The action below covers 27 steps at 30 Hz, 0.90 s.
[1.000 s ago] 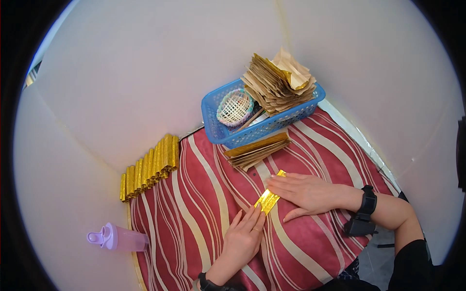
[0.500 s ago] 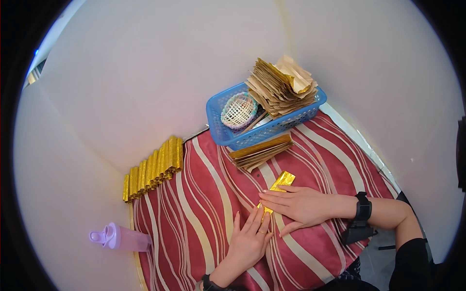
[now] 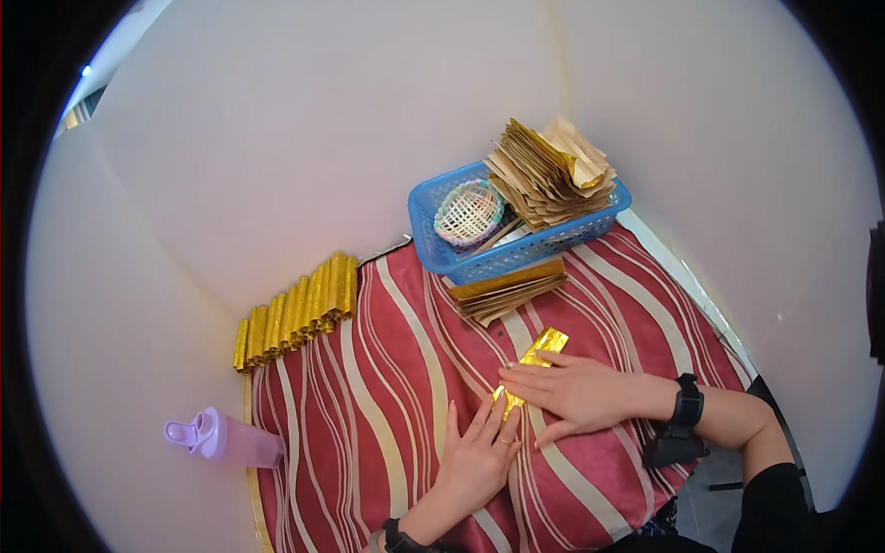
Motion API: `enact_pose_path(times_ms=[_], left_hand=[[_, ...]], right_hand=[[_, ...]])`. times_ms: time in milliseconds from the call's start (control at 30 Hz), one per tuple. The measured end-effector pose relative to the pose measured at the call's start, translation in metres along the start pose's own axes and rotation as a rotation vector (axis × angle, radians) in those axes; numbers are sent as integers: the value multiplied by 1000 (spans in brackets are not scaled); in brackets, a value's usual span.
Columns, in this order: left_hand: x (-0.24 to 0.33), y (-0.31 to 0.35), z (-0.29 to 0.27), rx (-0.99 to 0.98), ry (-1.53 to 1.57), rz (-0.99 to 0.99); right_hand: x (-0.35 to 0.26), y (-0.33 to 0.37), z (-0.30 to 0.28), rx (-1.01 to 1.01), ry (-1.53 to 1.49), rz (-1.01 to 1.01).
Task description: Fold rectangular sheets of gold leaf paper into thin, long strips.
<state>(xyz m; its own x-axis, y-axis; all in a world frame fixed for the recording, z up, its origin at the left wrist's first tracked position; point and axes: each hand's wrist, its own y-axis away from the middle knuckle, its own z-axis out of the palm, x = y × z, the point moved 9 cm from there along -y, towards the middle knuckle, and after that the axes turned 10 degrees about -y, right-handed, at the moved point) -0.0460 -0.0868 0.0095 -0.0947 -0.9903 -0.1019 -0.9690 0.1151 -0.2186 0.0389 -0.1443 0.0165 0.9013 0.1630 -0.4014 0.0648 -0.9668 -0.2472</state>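
A narrow strip of folded gold foil paper (image 3: 551,340) lies slantwise on the striped cloth in front of me. My right hand (image 3: 581,392) rests flat across its middle, fingers stretched to the left. At the strip's near end, the fingertips of my left hand (image 3: 475,461) press down, with the fingers extended and spread a little. Part of the strip is hidden under both hands. Just beyond it sits a small stack of folded gold and brown paper sheets (image 3: 510,293), against the front of a blue plastic basket (image 3: 498,264).
The basket holds a thick bundle of brown and gold paper (image 3: 544,180) and a small woven basket (image 3: 467,214). Rolled gold paper tubes (image 3: 300,309) are piled at the left by the pale wall. A purple bottle (image 3: 226,438) stands left of the red striped cloth (image 3: 369,415).
Both hands keep nearly the same pose on the gold strip. The view has shifted slightly, so the basket and papers appear a little farther right. Nothing has been taken up or let go.
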Motion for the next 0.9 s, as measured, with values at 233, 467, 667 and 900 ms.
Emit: enact_pose_path(times_ms=[233,467,667,900], left_hand=[[-2,0,3,-22,1,-25],[-2,1,3,-39,9,-26],[-3,0,6,-35,18,-38],[-4,1,6,-42,31,-36]], right_hand=[[38,10,-19,48,155,136],[14,-1,0,-44,-34,26],[40,7,-18,18,159,175],[22,1,-6,-45,-62,60]])
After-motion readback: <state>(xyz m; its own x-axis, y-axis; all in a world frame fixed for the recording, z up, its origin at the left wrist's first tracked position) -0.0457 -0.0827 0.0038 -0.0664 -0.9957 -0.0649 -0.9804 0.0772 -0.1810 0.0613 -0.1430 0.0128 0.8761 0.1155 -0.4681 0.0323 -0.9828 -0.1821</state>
